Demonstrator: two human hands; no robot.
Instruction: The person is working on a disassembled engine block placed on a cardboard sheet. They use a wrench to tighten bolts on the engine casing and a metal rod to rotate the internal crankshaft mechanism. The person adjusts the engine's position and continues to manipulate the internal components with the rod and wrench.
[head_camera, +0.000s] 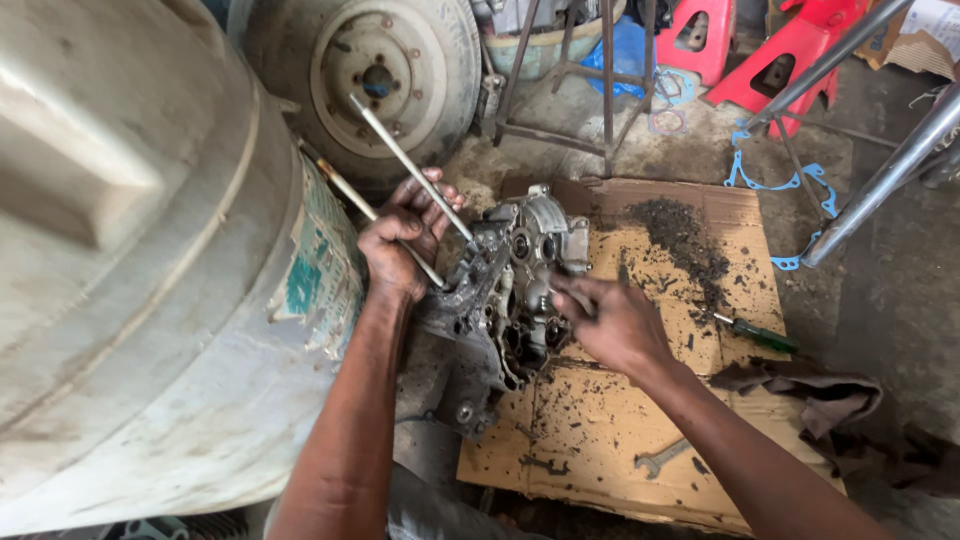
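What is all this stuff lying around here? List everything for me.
Engine casing: one, grey, greasy, on the cardboard's left edge.
Rods: two, metal, at the casing's left.
Cardboard: one, brown, on the floor.
Screwdriver: one, green handle, cardboard's right edge.
Spanner: one, grey, on the cardboard.
Rag: one, brown, right.
Tank: one, white, left.
Wheel: one, top.
Stools: two, red, top right.
Left hand: gripping a rod.
Right hand: on the casing.
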